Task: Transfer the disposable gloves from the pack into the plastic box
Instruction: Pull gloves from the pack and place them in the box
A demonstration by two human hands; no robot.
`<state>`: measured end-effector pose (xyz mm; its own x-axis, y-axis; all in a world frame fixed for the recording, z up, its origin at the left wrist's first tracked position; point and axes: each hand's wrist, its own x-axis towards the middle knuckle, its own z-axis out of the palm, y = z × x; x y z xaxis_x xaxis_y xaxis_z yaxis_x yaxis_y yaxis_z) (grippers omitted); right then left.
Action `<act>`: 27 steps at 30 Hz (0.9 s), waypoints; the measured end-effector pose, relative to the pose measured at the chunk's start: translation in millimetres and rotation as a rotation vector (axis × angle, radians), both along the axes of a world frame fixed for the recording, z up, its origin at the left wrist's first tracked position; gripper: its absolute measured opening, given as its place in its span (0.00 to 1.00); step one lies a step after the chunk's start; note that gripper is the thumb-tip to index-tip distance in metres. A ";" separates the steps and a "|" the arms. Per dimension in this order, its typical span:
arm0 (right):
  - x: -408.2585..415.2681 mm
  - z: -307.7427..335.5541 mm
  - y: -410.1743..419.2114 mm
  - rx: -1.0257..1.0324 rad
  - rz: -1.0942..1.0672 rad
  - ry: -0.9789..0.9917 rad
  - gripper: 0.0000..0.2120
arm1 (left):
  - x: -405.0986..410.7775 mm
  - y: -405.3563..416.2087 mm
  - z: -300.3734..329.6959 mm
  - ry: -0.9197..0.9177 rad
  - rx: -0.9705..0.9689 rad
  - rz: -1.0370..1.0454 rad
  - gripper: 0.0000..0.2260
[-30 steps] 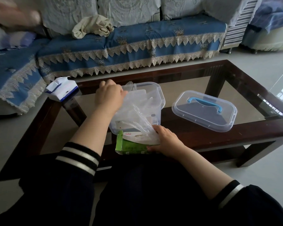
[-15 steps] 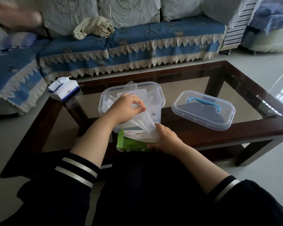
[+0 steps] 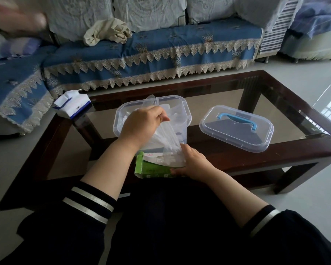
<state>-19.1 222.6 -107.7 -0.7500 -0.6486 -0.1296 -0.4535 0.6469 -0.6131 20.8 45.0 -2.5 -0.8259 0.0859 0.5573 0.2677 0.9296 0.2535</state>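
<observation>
A dark wooden coffee table with a glass top (image 3: 227, 100) carries a clear plastic box (image 3: 181, 104) near its middle, a clear lid with blue handle (image 3: 237, 129) right, and a white-and-blue tissue pack (image 3: 73, 104) at the far-left corner.

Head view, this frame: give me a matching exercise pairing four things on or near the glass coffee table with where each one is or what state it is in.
Things:
1. green cardboard glove pack
2. clear plastic lid with blue handle
3. thin transparent disposable glove
4. blue and white tissue pack

Places or states:
A. at the table's far left corner
B. held steady by the right hand
C. lying on the glass, right of the clear plastic box
D. pinched by the left hand, stretched up from the pack

Pairs: 1-B, 2-C, 3-D, 4-A
</observation>
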 end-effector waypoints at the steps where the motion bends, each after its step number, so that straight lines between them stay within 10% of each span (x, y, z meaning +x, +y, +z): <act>1: -0.2 0.3 0.7 0.000 0.004 -0.003 0.47 | 0.7 -3.1 5.9 -0.004 0.003 -0.002 0.04; 9: 0.3 4.0 2.0 -0.092 -0.023 -0.103 0.44 | 12.5 -28.4 65.4 -0.090 0.341 0.052 0.03; 12: 3.9 21.2 4.8 -0.512 -0.127 -0.365 0.37 | 16.4 -34.2 58.1 -0.193 0.434 0.030 0.05; 16: 1.3 54.0 5.4 -0.896 -0.187 -0.997 0.51 | 22.6 -34.6 51.0 -0.228 0.571 -0.020 0.10; 24: -3.1 72.9 -11.6 -0.645 -0.053 -1.291 0.45 | 31.5 -39.0 56.4 -0.310 0.898 -0.259 0.18; 27: -0.4 77.4 -17.1 -0.736 -0.059 -1.317 0.29 | 34.6 -44.7 56.3 -0.415 0.918 -0.316 0.23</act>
<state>-19.5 205.5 -30.4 -0.3872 -0.8404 -0.3793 0.6773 0.0199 -0.7354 55.4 0.3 53.8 -0.9804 0.0191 0.1961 0.1950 0.2376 0.9516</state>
